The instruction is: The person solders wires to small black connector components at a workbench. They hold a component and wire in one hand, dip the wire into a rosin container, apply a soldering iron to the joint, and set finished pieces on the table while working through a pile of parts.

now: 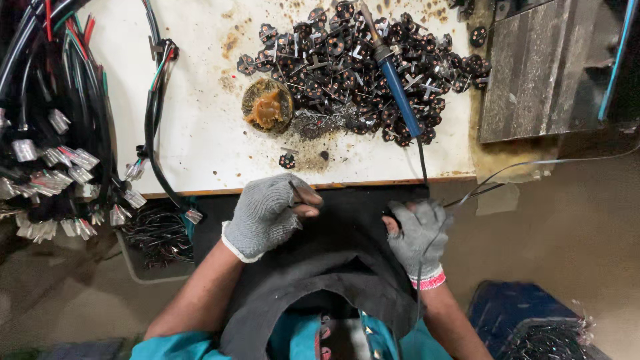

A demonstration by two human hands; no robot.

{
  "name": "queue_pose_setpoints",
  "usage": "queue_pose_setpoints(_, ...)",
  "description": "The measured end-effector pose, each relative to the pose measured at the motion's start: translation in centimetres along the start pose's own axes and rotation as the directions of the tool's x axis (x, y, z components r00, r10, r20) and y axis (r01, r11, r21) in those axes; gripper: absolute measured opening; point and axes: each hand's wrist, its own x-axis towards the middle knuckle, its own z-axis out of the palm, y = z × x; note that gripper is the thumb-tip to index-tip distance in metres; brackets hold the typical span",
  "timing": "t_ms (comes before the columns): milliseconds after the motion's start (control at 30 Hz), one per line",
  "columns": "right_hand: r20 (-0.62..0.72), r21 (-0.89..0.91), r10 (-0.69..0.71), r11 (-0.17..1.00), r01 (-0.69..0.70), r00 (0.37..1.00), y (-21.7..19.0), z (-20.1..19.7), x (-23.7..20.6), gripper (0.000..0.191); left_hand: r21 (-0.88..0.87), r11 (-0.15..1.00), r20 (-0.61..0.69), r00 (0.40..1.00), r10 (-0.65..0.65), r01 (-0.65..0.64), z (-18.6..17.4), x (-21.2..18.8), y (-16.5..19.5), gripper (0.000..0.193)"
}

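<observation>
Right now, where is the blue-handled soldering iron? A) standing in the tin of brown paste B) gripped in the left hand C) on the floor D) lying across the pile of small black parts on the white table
D: the soldering iron lies slanted over the pile of black parts on the white table, while both gloved hands, left and right, are down at the table's near edge, away from it.

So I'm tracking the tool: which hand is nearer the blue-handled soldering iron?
Right. The right hand sits just below the soldering iron, near its cord; the left hand is farther off to the lower left.
</observation>
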Motion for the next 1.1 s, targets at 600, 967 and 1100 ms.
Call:
queue_pose_setpoints(600,-0.043,0.382,-0.289,0.88,0.283,0.956,-6.2,-3.0,7.2,0.023,-0.608,0.691,-0.089,0.831,-0.549,0.391,0.6,-1.8,-1.2,0.013)
queue_pose_setpoints(967,-0.114,0.453,-0.285,0.838,0.305,0.952,-6.9,-1.7,8.2,0.022,-0.791,0.519,-0.058,0.805,-0.591,0.325,-0.4,-1.6,-1.9,0.015)
queue_pose_setpoints(1100,-0.093,0.442,-0.267,0.852,0.28,0.959,-7.1,-1.4,8.4,0.019,-0.818,0.488,-0.044,0.814,-0.58,0.304,-0.5,-1.7,-2.2,0.016)
